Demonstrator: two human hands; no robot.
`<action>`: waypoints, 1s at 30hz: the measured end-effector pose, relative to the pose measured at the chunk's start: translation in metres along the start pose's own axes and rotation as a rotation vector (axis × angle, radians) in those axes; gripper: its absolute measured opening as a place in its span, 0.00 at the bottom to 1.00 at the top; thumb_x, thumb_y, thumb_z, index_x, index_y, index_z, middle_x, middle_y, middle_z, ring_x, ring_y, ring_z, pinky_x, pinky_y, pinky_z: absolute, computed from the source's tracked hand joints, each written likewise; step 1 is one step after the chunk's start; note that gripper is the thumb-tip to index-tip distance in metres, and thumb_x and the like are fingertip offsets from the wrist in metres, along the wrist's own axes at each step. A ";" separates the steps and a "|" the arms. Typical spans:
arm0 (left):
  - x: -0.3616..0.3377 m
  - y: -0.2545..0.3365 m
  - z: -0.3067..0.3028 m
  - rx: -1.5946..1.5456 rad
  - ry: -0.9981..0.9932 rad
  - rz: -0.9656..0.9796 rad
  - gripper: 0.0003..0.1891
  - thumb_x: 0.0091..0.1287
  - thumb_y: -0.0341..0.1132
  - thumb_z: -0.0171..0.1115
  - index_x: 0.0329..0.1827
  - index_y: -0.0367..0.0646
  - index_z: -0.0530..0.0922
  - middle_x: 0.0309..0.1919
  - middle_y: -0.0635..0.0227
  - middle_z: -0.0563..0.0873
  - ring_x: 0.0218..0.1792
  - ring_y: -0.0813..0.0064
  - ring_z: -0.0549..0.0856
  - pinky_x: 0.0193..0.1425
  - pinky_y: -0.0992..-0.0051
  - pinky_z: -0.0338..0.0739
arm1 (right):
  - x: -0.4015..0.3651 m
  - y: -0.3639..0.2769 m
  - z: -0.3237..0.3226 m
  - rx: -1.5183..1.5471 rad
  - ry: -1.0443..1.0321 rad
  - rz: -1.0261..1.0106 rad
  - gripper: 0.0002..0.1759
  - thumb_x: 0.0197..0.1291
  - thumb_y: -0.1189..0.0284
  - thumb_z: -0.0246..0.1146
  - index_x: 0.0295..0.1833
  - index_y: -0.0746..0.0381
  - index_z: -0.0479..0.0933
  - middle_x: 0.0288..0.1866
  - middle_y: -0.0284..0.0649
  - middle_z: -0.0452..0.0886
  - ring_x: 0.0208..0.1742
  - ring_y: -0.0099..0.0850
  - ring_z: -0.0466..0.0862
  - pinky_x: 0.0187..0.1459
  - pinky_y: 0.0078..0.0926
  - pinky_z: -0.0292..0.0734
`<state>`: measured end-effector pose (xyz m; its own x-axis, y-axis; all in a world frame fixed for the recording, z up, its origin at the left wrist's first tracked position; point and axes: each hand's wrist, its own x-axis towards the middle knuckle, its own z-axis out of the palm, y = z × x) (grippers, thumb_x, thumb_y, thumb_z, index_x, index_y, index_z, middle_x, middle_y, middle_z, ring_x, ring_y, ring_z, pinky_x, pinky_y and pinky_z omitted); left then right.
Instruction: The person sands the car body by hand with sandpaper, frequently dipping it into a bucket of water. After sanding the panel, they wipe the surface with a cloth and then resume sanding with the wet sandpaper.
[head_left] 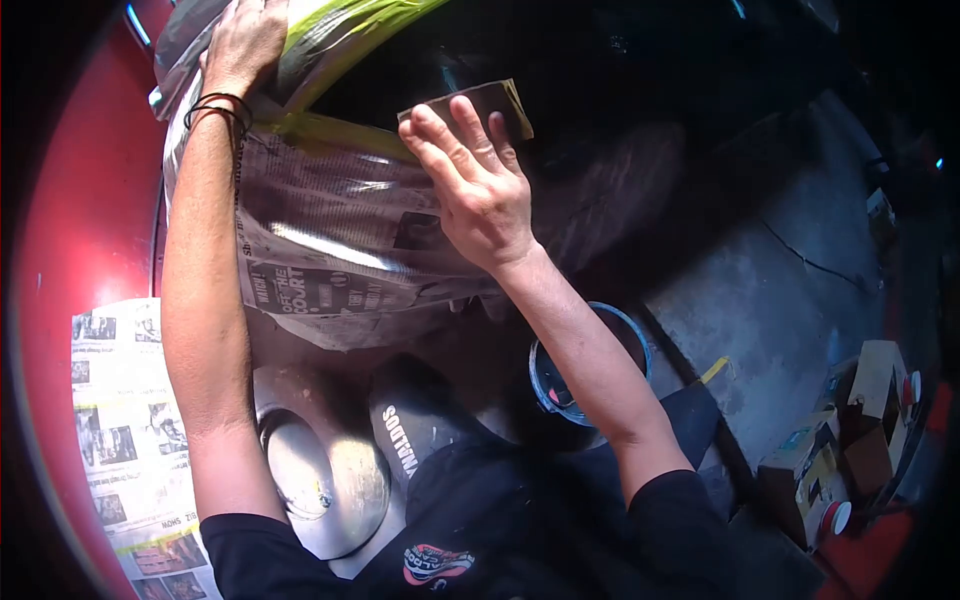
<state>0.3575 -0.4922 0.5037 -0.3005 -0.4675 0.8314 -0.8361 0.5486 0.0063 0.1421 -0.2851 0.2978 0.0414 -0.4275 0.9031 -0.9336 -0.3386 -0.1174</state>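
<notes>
Pressing flat with my right grip (480, 195), I kept a sheet of sandpaper (505, 100) against the dark car panel (620, 70) at about 12 o'clock in my view. That grip was wide open, fingers spread and straight. It closed on nothing, and only the fingertips lay on the lower edge of the sandpaper, while the heel of the palm rested on the masking newspaper (330, 230). The sandpaper sat just above the newspaper's top edge and poked out past my fingertips toward 1 o'clock.

My left grip (245, 40) lay at 11 o'clock, palm down over the masked edge, beside a strip of yellow masking tape (325, 20). Its fingers ran over the top and out of sight, so I could not tell how far they were closed. Dark bands (222, 108) circled that wrist.

Red bodywork (85, 200) curved down at 9 o'clock, with another newspaper sheet (120, 420) taped on it at 8 o'clock. A metal hubcap (330, 480) and a lettered tyre (410, 430) sat at 6 o'clock, close to my chest. A blue bucket (640, 345) stood behind my right forearm on the concrete floor (780, 290). Cardboard boxes (870, 400) sat well apart at 4 o'clock.
</notes>
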 end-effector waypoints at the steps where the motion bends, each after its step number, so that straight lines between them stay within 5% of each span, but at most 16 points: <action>1: 0.002 0.002 0.000 -0.013 -0.008 -0.030 0.30 0.77 0.54 0.49 0.71 0.44 0.81 0.68 0.47 0.83 0.72 0.46 0.79 0.79 0.52 0.70 | -0.019 0.016 -0.006 -0.029 0.004 0.021 0.26 0.77 0.75 0.62 0.75 0.40 0.84 0.82 0.21 0.79 0.89 0.31 0.68 0.90 0.44 0.55; 6: 0.005 0.010 -0.004 -0.040 -0.021 -0.137 0.40 0.79 0.68 0.42 0.78 0.47 0.78 0.75 0.46 0.80 0.78 0.45 0.75 0.83 0.52 0.66 | -0.002 0.125 -0.040 -0.004 0.270 0.216 0.27 0.80 0.81 0.57 0.79 0.51 0.80 0.81 0.37 0.80 0.87 0.42 0.71 0.88 0.56 0.57; 9: 0.007 0.012 -0.006 -0.050 -0.033 -0.204 0.46 0.81 0.77 0.38 0.82 0.48 0.76 0.79 0.46 0.78 0.82 0.45 0.73 0.86 0.52 0.63 | 0.010 0.126 -0.036 0.055 0.364 0.399 0.27 0.80 0.80 0.58 0.79 0.52 0.80 0.84 0.37 0.77 0.89 0.41 0.67 0.88 0.56 0.55; 12: 0.008 0.012 -0.009 -0.119 -0.051 -0.185 0.46 0.82 0.75 0.38 0.82 0.44 0.76 0.79 0.45 0.77 0.82 0.45 0.72 0.86 0.54 0.64 | -0.033 0.045 -0.021 0.183 0.224 0.360 0.27 0.80 0.79 0.59 0.79 0.48 0.81 0.86 0.34 0.74 0.90 0.37 0.65 0.89 0.57 0.53; 14: 0.010 0.004 -0.007 -0.120 -0.072 -0.181 0.47 0.83 0.75 0.38 0.82 0.42 0.75 0.79 0.44 0.77 0.83 0.46 0.72 0.86 0.54 0.63 | -0.051 0.065 -0.020 -0.038 0.124 0.174 0.29 0.79 0.79 0.60 0.78 0.44 0.81 0.85 0.32 0.75 0.90 0.34 0.65 0.90 0.57 0.51; 20: 0.012 0.003 -0.009 -0.145 -0.101 -0.177 0.46 0.84 0.73 0.40 0.81 0.38 0.75 0.78 0.44 0.77 0.81 0.46 0.73 0.85 0.55 0.65 | 0.022 0.187 -0.043 0.083 0.540 0.616 0.26 0.83 0.78 0.53 0.81 0.54 0.77 0.83 0.45 0.76 0.86 0.47 0.71 0.88 0.56 0.58; 22: 0.011 0.001 -0.007 -0.144 -0.082 -0.168 0.46 0.84 0.73 0.40 0.80 0.37 0.76 0.77 0.44 0.78 0.80 0.47 0.75 0.84 0.55 0.66 | 0.017 0.153 -0.031 0.154 0.655 0.458 0.25 0.82 0.79 0.52 0.80 0.63 0.76 0.83 0.53 0.75 0.85 0.49 0.71 0.88 0.51 0.59; 24: 0.010 0.000 -0.009 -0.132 -0.096 -0.186 0.46 0.84 0.73 0.40 0.80 0.37 0.76 0.77 0.45 0.79 0.80 0.47 0.75 0.83 0.55 0.67 | -0.024 0.087 -0.018 0.250 0.481 0.466 0.31 0.76 0.82 0.57 0.81 0.54 0.77 0.83 0.45 0.76 0.87 0.44 0.70 0.88 0.57 0.56; 26: 0.009 0.005 -0.015 -0.120 -0.143 -0.262 0.43 0.87 0.69 0.40 0.84 0.39 0.73 0.80 0.48 0.77 0.82 0.52 0.73 0.85 0.60 0.64 | -0.051 0.089 -0.007 0.176 0.372 0.367 0.33 0.75 0.83 0.57 0.81 0.48 0.78 0.84 0.38 0.77 0.88 0.42 0.69 0.88 0.60 0.54; 30: 0.008 0.011 -0.016 -0.148 -0.137 -0.249 0.43 0.86 0.69 0.40 0.83 0.38 0.74 0.79 0.48 0.78 0.82 0.53 0.74 0.85 0.61 0.64 | 0.001 0.206 -0.045 0.082 0.491 0.454 0.32 0.79 0.80 0.53 0.83 0.45 0.75 0.85 0.35 0.75 0.90 0.42 0.67 0.87 0.66 0.50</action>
<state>0.3528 -0.4785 0.5194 -0.1622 -0.6833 0.7119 -0.8189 0.4957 0.2892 -0.0659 -0.3178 0.2932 -0.5335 -0.1182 0.8375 -0.7893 -0.2864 -0.5432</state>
